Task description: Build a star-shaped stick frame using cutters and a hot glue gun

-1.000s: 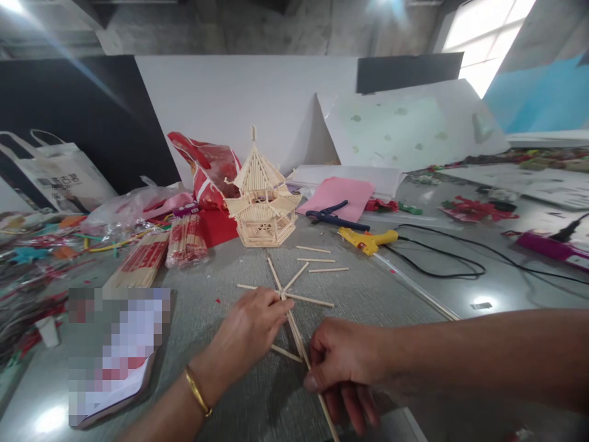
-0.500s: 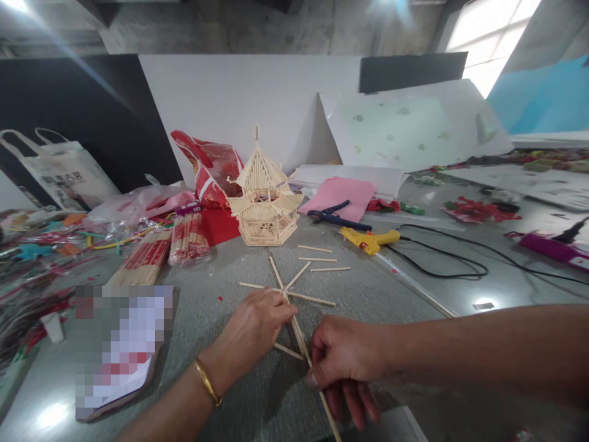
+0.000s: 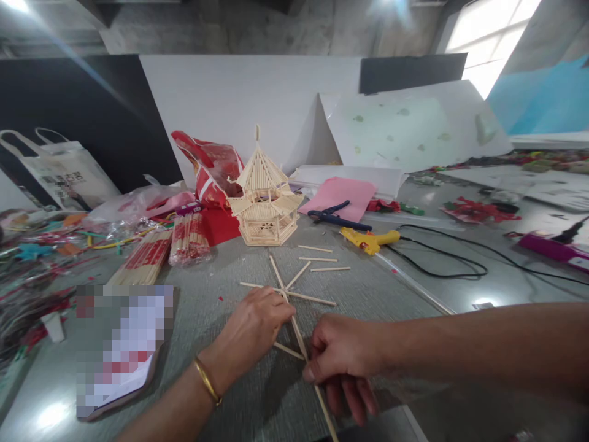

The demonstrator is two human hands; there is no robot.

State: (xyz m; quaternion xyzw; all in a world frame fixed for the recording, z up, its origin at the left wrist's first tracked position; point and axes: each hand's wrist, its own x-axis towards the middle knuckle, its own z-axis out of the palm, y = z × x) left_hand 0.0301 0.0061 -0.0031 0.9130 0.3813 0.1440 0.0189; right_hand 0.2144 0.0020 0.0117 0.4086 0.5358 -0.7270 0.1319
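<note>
The left hand (image 3: 262,316) pinches the star (image 3: 284,290) near its middle, on the bench (image 3: 197,313). Rightward, the long stick (image 3: 324,407) has swung slightly left this last instant, suggesting closer lining-up with the star; the right hand (image 3: 343,356) pinches it.

- A grey counter (image 3: 202,313) is covered with craft materials.
- A star of thin sticks (image 3: 313,298) is laid near its front edge; three short sticks (image 3: 317,259) are placed beyond.
- A stick pavilion (image 3: 264,212) is stood behind these.
- Bundled sticks (image 3: 188,240) are set to its left.
- A yellow glue gun (image 3: 368,240) is rested to the right, near a pink sheet (image 3: 338,190).
</note>
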